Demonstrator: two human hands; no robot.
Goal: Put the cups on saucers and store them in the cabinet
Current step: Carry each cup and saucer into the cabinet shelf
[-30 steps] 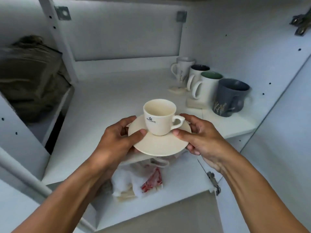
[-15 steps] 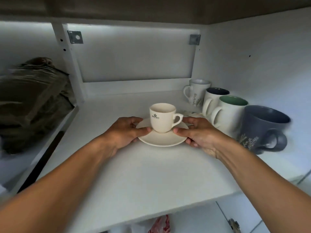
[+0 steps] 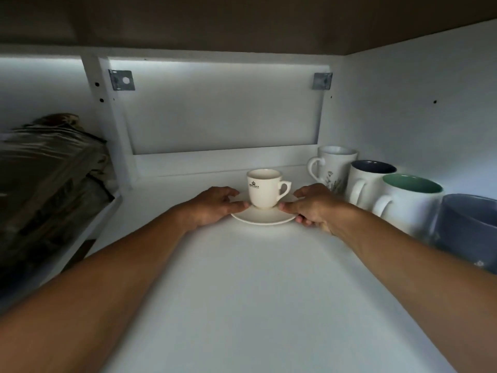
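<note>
A: Head view, inside the white cabinet (image 3: 223, 114). What did we log first?

B: A small cream ceramic cup (image 3: 263, 188) with a dark crown mark, upright on a round cream ceramic saucer (image 3: 265, 218), handle turned to the right. The pair was toward the back of the flat white shelf (image 3: 255, 278), near the rear panel.

A: Did the saucer sit on the shelf?

B: It lay low against it. We could not tell whether the base rested fully, because fingertips showed under the right rim.

A: And the hands?

B: We noted the left hand (image 3: 215, 208) at the saucer's left edge, thumb laid on the rim and fingers curled round its far side. The right hand (image 3: 313, 205) pinched the right edge the same way, thumb on top and fingers tucked below. Neither hand touched the cup.

A: What did we note nearby?

B: A row of four mugs stood along the right wall. Rearmost was a white mug with a flower print (image 3: 334, 164), just beside the right hand. Then came a white mug with a dark blue inside (image 3: 368, 181), a white mug with a green inside (image 3: 408, 203), and nearest us a blue-grey mug (image 3: 470, 227).

A: And to the left?

B: In the next compartment we saw a heap of folded olive cloth (image 3: 45, 168). Two metal brackets (image 3: 121, 80) were fixed at the top corners of the rear panel.
</note>
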